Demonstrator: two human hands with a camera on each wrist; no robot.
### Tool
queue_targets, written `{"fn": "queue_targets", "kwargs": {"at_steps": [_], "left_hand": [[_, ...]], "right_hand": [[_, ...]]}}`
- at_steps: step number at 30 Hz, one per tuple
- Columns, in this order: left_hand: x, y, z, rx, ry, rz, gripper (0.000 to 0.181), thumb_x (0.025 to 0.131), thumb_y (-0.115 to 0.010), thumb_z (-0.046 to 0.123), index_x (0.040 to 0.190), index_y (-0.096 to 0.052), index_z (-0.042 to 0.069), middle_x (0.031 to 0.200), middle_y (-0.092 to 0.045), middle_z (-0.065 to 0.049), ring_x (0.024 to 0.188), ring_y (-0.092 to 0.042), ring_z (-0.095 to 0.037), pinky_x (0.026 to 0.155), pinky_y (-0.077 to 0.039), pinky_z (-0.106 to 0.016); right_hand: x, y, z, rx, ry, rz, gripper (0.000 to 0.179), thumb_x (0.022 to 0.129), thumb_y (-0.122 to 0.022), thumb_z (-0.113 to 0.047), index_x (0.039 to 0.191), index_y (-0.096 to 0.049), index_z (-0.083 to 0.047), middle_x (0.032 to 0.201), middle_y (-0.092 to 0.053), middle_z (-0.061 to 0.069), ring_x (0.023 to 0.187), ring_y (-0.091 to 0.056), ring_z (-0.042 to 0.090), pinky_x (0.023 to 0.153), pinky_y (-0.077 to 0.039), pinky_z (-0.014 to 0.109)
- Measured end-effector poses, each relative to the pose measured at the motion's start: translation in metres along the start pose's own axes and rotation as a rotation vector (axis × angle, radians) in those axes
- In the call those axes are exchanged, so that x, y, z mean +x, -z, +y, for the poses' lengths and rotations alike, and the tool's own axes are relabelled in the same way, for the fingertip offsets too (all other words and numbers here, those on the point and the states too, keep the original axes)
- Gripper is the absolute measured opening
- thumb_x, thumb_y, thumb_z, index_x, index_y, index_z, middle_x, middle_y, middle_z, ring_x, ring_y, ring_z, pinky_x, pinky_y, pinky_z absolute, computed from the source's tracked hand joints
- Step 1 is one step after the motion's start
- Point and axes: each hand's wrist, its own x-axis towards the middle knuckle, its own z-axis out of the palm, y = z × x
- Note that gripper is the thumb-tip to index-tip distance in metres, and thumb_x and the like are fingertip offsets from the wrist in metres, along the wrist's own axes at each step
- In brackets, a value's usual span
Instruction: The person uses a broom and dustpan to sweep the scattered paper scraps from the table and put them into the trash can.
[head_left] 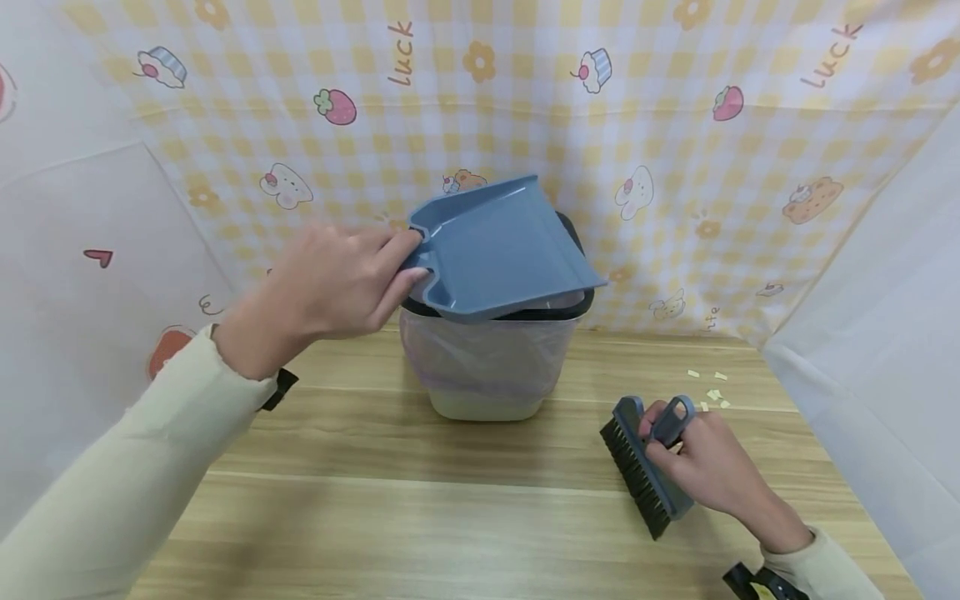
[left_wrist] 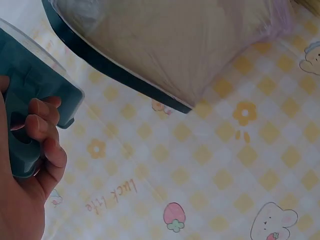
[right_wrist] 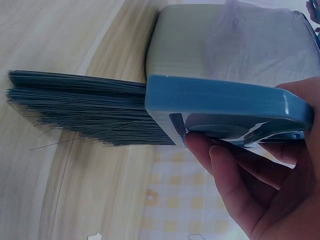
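A blue dustpan (head_left: 502, 250) is held over the bin's mouth by my left hand (head_left: 337, 279), fingers curled round its handle end. The pan tilts with its wide lip toward the right, and no scraps show on its surface. Below it stands a pale bin (head_left: 487, 408) with a black rim and a clear plastic liner (head_left: 495, 354) folded over its sides. Lower right, my right hand (head_left: 708, 462) grips the blue hand brush (head_left: 663, 471) by its looped handle. Dark bristles (right_wrist: 85, 107) point away from the palm in the right wrist view.
Several small pale paper scraps (head_left: 714, 394) lie on the wooden table (head_left: 450, 517) at the right, beyond the brush. A yellow checked cloth (head_left: 525, 125) hangs behind the bin, and white sheets (head_left: 885, 333) stand at both sides.
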Motion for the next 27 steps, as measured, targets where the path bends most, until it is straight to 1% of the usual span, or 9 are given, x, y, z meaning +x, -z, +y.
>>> {"fn": "queue_targets", "kwargs": {"at_steps": [4,10,15,17,19,21,23,26,27], "left_hand": [[-0.002,0.001,0.015,-0.028,-0.022,0.051,0.065,0.121,-0.029,0.041,0.116,-0.068,-0.011,0.085,-0.073,-0.019,0.059,-0.067,-0.036,0.043,-0.049,-0.047],[-0.004,0.000,0.036,-0.068,-0.069,0.111,0.062,0.120,-0.031,0.039,0.117,-0.068,-0.011,0.082,-0.070,-0.015,0.056,-0.063,-0.031,0.044,-0.050,-0.044],[-0.006,-0.003,0.051,-0.088,-0.088,0.100,0.060,0.119,-0.031,0.038,0.117,-0.068,-0.010,0.083,-0.069,-0.014,0.058,-0.062,-0.029,0.048,-0.053,-0.042],[-0.007,-0.004,0.057,-0.097,-0.096,0.097,0.061,0.119,-0.031,0.039,0.117,-0.068,-0.009,0.084,-0.070,-0.013,0.060,-0.064,-0.029,0.051,-0.055,-0.042],[-0.008,-0.005,0.064,-0.098,-0.105,0.097,0.061,0.119,-0.031,0.040,0.117,-0.069,-0.009,0.084,-0.070,-0.013,0.061,-0.065,-0.029,0.053,-0.057,-0.042],[-0.010,-0.007,0.072,-0.110,-0.118,0.103,0.062,0.118,-0.031,0.040,0.117,-0.069,-0.009,0.086,-0.070,-0.012,0.063,-0.067,-0.028,0.056,-0.059,-0.043],[-0.012,-0.011,0.080,-0.116,-0.140,0.111,0.061,0.118,-0.031,0.039,0.117,-0.068,-0.009,0.085,-0.069,-0.011,0.065,-0.066,-0.027,0.058,-0.059,-0.041],[-0.015,-0.019,0.091,-0.131,-0.173,0.122,0.058,0.117,-0.030,0.036,0.115,-0.067,-0.009,0.085,-0.066,-0.010,0.067,-0.065,-0.025,0.061,-0.059,-0.039],[-0.017,-0.022,0.094,-0.129,-0.181,0.123,0.057,0.117,-0.030,0.035,0.115,-0.067,-0.008,0.085,-0.065,-0.009,0.067,-0.064,-0.024,0.062,-0.059,-0.038]], "right_hand": [[0.000,0.000,-0.001,0.003,-0.003,-0.003,0.031,0.079,-0.076,0.007,0.091,-0.072,-0.021,0.086,-0.071,-0.013,0.064,-0.052,-0.003,0.056,-0.045,0.026],[0.000,0.000,-0.002,0.004,-0.004,-0.007,0.030,0.079,-0.077,0.006,0.092,-0.072,-0.021,0.086,-0.071,-0.014,0.063,-0.053,-0.004,0.056,-0.046,0.026],[0.000,0.000,-0.001,0.002,0.000,-0.004,0.030,0.079,-0.077,0.006,0.091,-0.072,-0.021,0.087,-0.071,-0.012,0.064,-0.053,-0.004,0.055,-0.045,0.025],[-0.001,0.000,0.000,0.009,-0.003,-0.012,0.028,0.081,-0.077,0.006,0.091,-0.072,-0.020,0.085,-0.070,-0.011,0.061,-0.052,-0.004,0.051,-0.044,0.024],[-0.002,0.001,0.001,0.014,-0.006,-0.014,0.025,0.083,-0.077,0.005,0.096,-0.077,-0.016,0.084,-0.070,-0.009,0.059,-0.051,-0.005,0.049,-0.043,0.024],[-0.002,0.001,0.002,0.017,0.000,-0.016,0.018,0.086,-0.077,0.004,0.092,-0.076,-0.013,0.074,-0.062,-0.013,0.056,-0.047,-0.007,0.046,-0.039,0.023],[-0.002,0.000,0.003,0.003,0.029,-0.005,0.018,0.088,-0.077,0.002,0.086,-0.071,-0.014,0.070,-0.052,-0.019,0.057,-0.041,-0.008,0.048,-0.037,0.022],[-0.001,-0.001,0.006,-0.023,0.085,0.020,0.036,0.089,-0.075,0.002,0.075,-0.052,-0.023,0.068,-0.030,-0.024,0.058,-0.031,-0.007,0.050,-0.031,0.020],[-0.001,-0.001,0.006,-0.033,0.103,0.029,0.041,0.089,-0.073,0.002,0.074,-0.047,-0.025,0.070,-0.029,-0.024,0.059,-0.031,-0.007,0.052,-0.031,0.019]]}}
